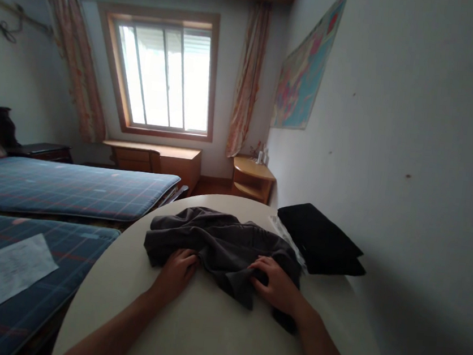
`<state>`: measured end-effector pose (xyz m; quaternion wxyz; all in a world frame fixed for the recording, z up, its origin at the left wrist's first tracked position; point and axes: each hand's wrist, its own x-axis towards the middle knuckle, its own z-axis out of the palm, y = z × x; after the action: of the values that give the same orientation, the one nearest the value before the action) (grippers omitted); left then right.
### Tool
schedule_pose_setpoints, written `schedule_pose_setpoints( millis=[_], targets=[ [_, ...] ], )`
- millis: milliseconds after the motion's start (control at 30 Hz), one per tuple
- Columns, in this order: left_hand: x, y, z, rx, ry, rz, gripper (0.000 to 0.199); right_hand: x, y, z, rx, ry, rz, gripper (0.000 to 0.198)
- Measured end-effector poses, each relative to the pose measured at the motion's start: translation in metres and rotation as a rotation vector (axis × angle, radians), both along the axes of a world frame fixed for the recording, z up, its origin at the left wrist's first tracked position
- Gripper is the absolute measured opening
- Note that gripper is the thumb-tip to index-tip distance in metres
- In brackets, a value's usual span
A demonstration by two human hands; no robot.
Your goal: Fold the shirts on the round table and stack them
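A rumpled dark grey garment (228, 248) lies bunched on the round pale table (201, 339), in the middle of the head view. My left hand (176, 273) is closed on its near left edge, the fingers curled into the cloth. At the near right part, my right hand (273, 284) grips a fold between thumb and fingers. A corner of cloth hangs toward me between the two hands, and another dark piece shows under my right wrist. The garment's exact kind is hard to make out in its folds.
Folded black cloth (319, 238) lies at the table's right edge by the white wall (419, 221), with whitish material beside it. Left of the table are plaid mattresses (68, 187), one bearing a paper sheet (2, 282). A desk (178, 162) and corner shelf (254, 171) stand behind.
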<state>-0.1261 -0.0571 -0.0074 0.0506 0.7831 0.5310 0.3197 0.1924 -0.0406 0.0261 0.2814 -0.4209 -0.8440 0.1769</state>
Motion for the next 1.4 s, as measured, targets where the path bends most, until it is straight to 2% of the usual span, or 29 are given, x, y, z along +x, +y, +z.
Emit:
schedule_pose_setpoints(
  millis=[367, 500, 600, 700, 800, 867, 933, 1033, 1100, 1133, 1167, 1200, 1267, 1333, 1400],
  targets=[
    [0.001, -0.001, -0.001, -0.015, -0.067, 0.004, 0.022, 0.001, -0.003, 0.001, -0.013, 0.044, -0.010, 0.014],
    [0.001, -0.002, -0.001, -0.008, -0.117, 0.016, 0.023, 0.000, 0.000, -0.001, -0.022, 0.079, -0.031, 0.018],
    [-0.004, 0.002, 0.002, 0.004, -0.226, 0.099, 0.027, 0.004, 0.004, 0.001, -0.022, 0.135, -0.095, 0.027],
    [-0.016, 0.010, 0.016, 0.083, -0.327, 0.212, 0.032, 0.017, 0.009, 0.014, 0.082, 0.208, -0.233, 0.030],
    [-0.029, 0.012, 0.042, 0.188, -0.363, 0.301, 0.036, 0.038, 0.008, 0.039, 0.226, 0.286, -0.445, 0.030],
    [-0.035, 0.003, 0.066, 0.165, -0.307, 0.245, 0.037, 0.052, 0.000, 0.056, 0.261, 0.267, -0.507, 0.031],
    [-0.039, -0.016, 0.089, 0.005, -0.200, 0.038, 0.036, 0.063, -0.015, 0.070, 0.193, 0.196, -0.463, 0.029],
    [-0.041, -0.050, 0.115, -0.490, -0.024, -0.297, 0.035, 0.071, -0.043, 0.079, -0.077, 0.032, -0.227, 0.025],
    [-0.040, -0.063, 0.119, -0.893, 0.027, -0.502, 0.037, 0.070, -0.060, 0.079, -0.267, -0.104, -0.067, 0.026],
    [-0.040, -0.064, 0.117, -1.021, 0.008, -0.563, 0.041, 0.068, -0.066, 0.078, -0.346, -0.166, -0.015, 0.030],
    [-0.039, -0.061, 0.112, -1.052, -0.036, -0.572, 0.043, 0.065, -0.071, 0.076, -0.403, -0.212, 0.014, 0.034],
    [-0.038, -0.055, 0.104, -0.995, -0.091, -0.538, 0.044, 0.061, -0.073, 0.075, -0.434, -0.240, 0.021, 0.037],
    [-0.035, -0.037, 0.083, -0.616, -0.132, -0.350, 0.039, 0.052, -0.074, 0.070, -0.408, -0.237, -0.016, 0.035],
    [-0.034, -0.019, 0.058, -0.317, -0.007, -0.216, 0.051, 0.045, -0.069, 0.064, -0.294, -0.202, -0.078, 0.030],
    [-0.035, -0.007, 0.034, -0.191, 0.148, -0.138, 0.060, 0.039, -0.064, 0.056, -0.178, -0.196, -0.103, 0.034]
  ],
)
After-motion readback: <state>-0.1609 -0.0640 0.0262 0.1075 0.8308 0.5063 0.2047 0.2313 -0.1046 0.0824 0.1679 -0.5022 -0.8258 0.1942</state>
